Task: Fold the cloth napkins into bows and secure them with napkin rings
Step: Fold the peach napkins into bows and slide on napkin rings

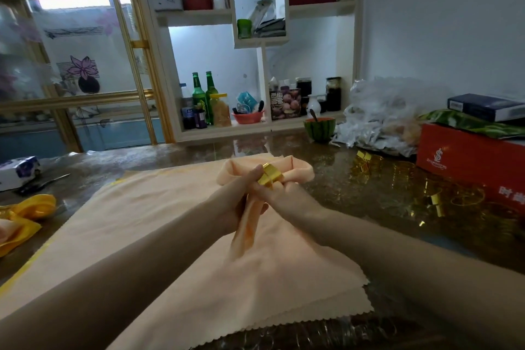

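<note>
Head view: left hand [237, 203] grips bunched peach cloth napkin [301, 174] pointing away; right hand [287, 202] pinches gold ring [270, 176] round it

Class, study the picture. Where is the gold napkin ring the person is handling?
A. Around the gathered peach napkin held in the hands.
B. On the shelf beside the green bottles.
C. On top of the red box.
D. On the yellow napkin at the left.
A: the gold napkin ring sits around the peach napkin, which the left hand grips below it while the right hand pinches the ring.
</note>
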{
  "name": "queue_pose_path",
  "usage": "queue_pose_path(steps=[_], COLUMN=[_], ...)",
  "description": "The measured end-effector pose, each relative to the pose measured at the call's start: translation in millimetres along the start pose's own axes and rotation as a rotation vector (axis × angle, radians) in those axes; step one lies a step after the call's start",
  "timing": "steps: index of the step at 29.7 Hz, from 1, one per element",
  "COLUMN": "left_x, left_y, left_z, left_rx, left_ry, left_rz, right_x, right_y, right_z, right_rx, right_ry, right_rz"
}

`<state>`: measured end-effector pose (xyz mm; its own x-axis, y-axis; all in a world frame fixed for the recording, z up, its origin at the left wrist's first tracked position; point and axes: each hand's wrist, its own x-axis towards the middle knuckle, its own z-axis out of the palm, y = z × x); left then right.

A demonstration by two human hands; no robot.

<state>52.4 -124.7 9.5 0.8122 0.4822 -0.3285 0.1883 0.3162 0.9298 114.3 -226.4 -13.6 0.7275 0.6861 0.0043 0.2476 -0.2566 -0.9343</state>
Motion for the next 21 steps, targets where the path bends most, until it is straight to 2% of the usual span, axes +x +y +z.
queue_pose_path(steps=[2,4,7,9,15,18,21], left_x=[4.1,8.9,12.8,26.8,79.1,123.0,148.7], left_y=[-0.7,-0.1,4.9,9.5,34.0,33.6,11.1], left_z=[4.2,7.5,12.4,14.8,32.5,38.4,34.8], left_rx=[-0.034,-0.072,-0.055,-0.017,0.366,0.596,1.025], left_ry=[-0.025,-0.068,-0.222,-0.228,-0.133,-0.018,0.133], left_rz=[0.007,0.014,0.063,0.078,0.100,0.214,0.413], right_x=[5.0,10.9,22.4,33.9,95.1,137.1,160.8], right_y=[-0.3,-3.3,-4.2,-2.8,11.4,28.1,40.5], right_z=[5.6,5.4,-5.2,-14.8,-50.1,-64.6,-79.6], right_rx=[-0.075,-0.059,-0.051,-0.071,-0.115,-0.192,-0.310], right_ry=[-0.032,-0.026,0.059,0.150,0.325,0.416,0.441], right_rz=[-0.059,-0.033,-0.008,-0.038,-0.024,0.049,0.149])
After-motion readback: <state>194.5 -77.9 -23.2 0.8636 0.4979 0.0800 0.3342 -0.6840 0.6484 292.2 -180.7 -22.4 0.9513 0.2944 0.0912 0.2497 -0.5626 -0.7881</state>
